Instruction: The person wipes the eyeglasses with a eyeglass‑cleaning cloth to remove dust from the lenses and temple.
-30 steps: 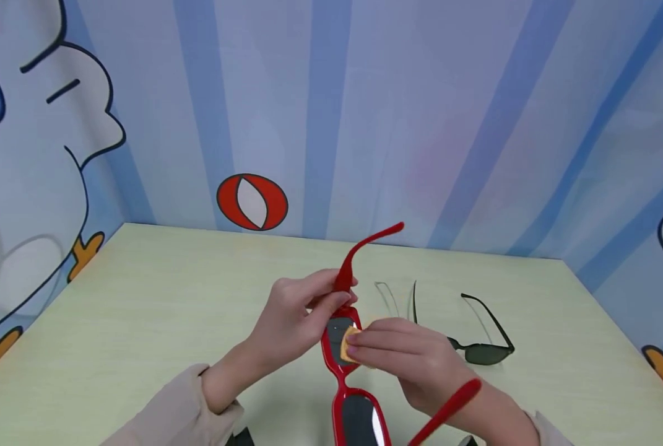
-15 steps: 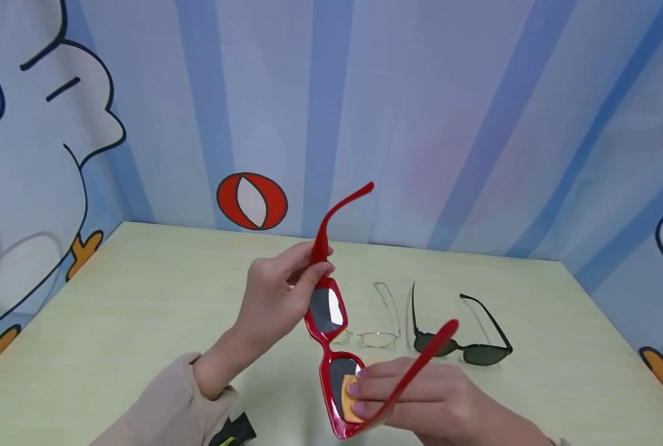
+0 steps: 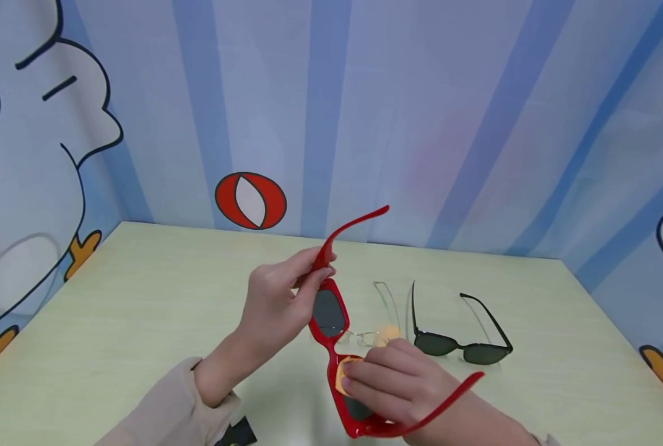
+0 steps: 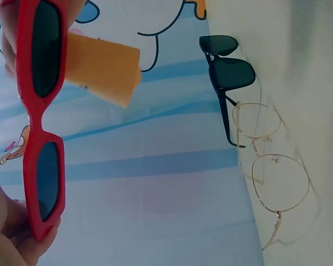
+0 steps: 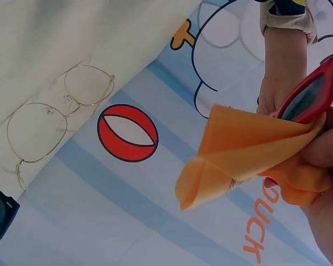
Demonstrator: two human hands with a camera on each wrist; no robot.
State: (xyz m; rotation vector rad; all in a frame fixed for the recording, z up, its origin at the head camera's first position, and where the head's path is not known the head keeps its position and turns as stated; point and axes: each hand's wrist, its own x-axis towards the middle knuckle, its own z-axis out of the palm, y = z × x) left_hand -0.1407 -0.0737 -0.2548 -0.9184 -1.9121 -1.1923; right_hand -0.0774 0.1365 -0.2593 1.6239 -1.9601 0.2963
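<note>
Red-framed sunglasses with dark lenses are held up above the table, temples unfolded. My left hand pinches them between thumb and fingers at the corner where the upper temple meets the frame. With my right hand I pinch an orange cleaning cloth and press it on the lower lens, the fingers covering part of that lens. The cloth's loose end sticks out past the hand in both wrist views. In the left wrist view the frame hangs between both hands, the cloth showing behind its upper lens.
Thin gold wire-rimmed glasses rest on the pale table, partly behind my right hand in the head view. To their right lie black sunglasses with temples unfolded. A printed blue striped backdrop rises at the table's far edge.
The cloth has gone from the upper lens to the lower one, then slid up slightly on it. The sunglasses moved up and left, and have since tilted, the lower temple swinging down.
</note>
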